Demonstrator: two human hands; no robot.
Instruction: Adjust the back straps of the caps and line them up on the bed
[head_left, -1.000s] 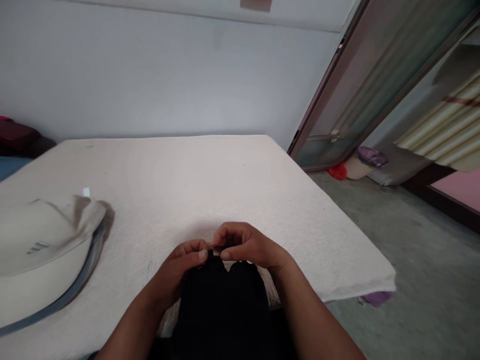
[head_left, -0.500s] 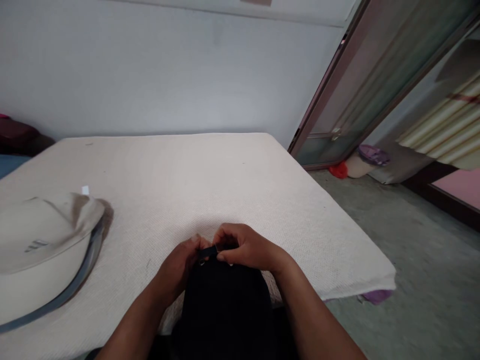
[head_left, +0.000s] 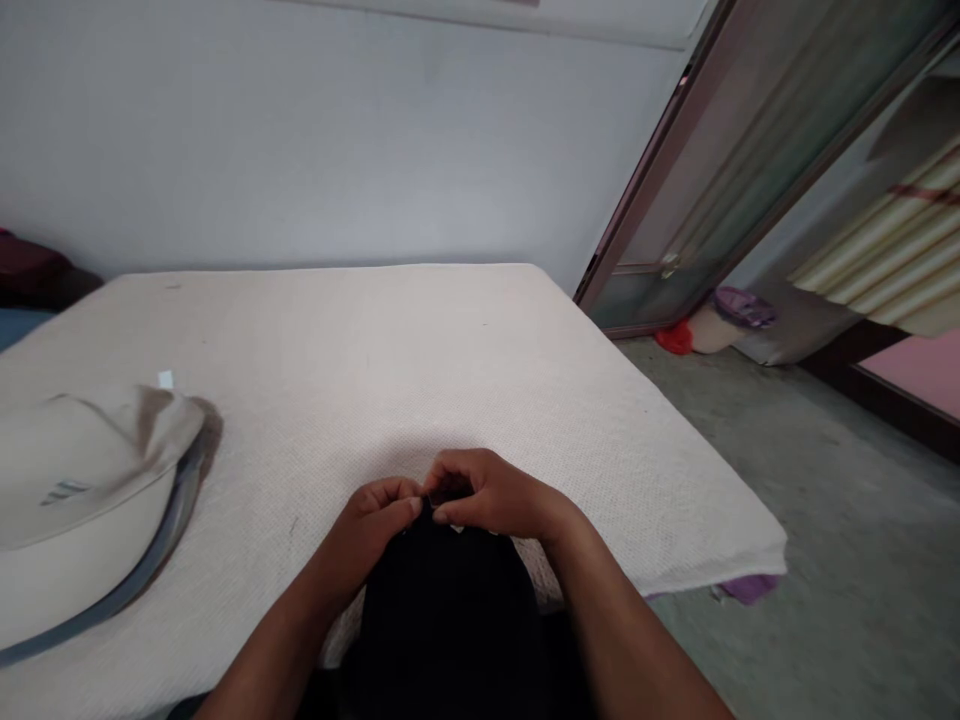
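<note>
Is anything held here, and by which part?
Yes: the left hand and right hand pinch the black cloth item at its far end, by a small strap.

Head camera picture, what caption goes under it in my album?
Left hand and right hand pinching a black cap, a pale cap lying nearby.
</note>
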